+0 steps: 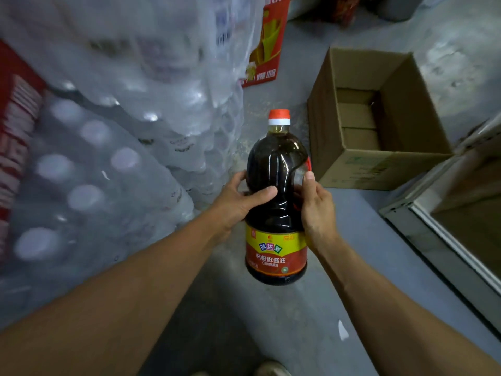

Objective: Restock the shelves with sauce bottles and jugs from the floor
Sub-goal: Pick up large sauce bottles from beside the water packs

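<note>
A large dark soy sauce jug (pixel 276 169) with an orange cap and a red and yellow label is held up above the grey floor, in the middle of the view. My left hand (pixel 238 202) grips its left side, thumb across the front. Around the right side, by the red handle, my right hand (pixel 315 210) is wrapped. The jug is upright, cap pointing away from me.
An open cardboard box (pixel 352 169) stands on the floor just right of the jug. Shrink-wrapped packs of water bottles (pixel 122 131) are stacked at the left. A metal shelf edge (pixel 433 226) runs along the right. A red carton (pixel 265 44) stands behind.
</note>
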